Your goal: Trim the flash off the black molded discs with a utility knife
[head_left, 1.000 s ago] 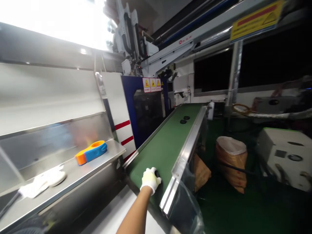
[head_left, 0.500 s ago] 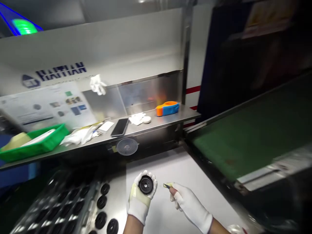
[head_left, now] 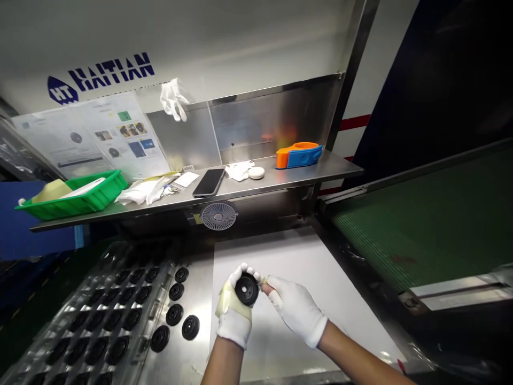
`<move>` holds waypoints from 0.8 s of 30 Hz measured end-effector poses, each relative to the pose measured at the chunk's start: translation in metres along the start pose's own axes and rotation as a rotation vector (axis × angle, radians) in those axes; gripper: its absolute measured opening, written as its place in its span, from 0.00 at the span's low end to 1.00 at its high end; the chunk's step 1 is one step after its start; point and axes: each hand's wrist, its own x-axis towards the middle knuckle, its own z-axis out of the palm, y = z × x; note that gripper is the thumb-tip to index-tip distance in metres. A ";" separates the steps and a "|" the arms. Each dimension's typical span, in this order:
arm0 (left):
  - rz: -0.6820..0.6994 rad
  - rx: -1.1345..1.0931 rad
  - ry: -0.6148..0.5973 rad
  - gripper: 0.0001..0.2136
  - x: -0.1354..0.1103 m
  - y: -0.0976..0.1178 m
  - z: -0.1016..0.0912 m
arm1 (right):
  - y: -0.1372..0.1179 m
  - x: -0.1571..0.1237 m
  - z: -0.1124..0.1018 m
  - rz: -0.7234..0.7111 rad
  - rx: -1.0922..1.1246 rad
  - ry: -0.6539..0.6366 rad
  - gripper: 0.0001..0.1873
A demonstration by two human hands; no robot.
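Observation:
My left hand (head_left: 233, 305), in a white glove with yellowish tape, holds a round black plastic disc (head_left: 246, 289) upright over a white sheet (head_left: 288, 256) on the bench. My gloved right hand (head_left: 294, 307) reaches in from the right, its fingertips pinched together at the disc's right rim; whether they hold a small tool I cannot make out. Several loose black discs (head_left: 175, 314) lie on the steel surface just left of my hands.
A clear tray (head_left: 100, 326) holding several black discs fills the lower left. A steel shelf (head_left: 336, 168) behind carries a green bin (head_left: 86, 200), a phone (head_left: 209, 182), rags and an orange-and-blue tape dispenser (head_left: 299, 155). A green conveyor belt (head_left: 425, 224) runs on the right.
My view swung from the conveyor, where my left hand picked a disc, to the bench. The right hand has now closed in on the disc's rim.

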 end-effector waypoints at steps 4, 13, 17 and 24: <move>0.025 0.009 0.019 0.01 -0.001 -0.011 0.015 | 0.004 -0.004 -0.013 0.004 -0.047 0.034 0.14; 0.049 -0.031 0.045 0.01 0.012 -0.032 0.032 | 0.015 -0.011 -0.008 0.081 -0.113 0.113 0.13; 0.110 -0.052 0.082 0.02 0.021 -0.040 0.032 | 0.012 -0.013 -0.001 0.094 -0.089 0.106 0.14; -0.035 0.064 -0.091 0.16 0.015 -0.027 0.021 | 0.018 -0.009 -0.008 0.092 -0.006 0.069 0.15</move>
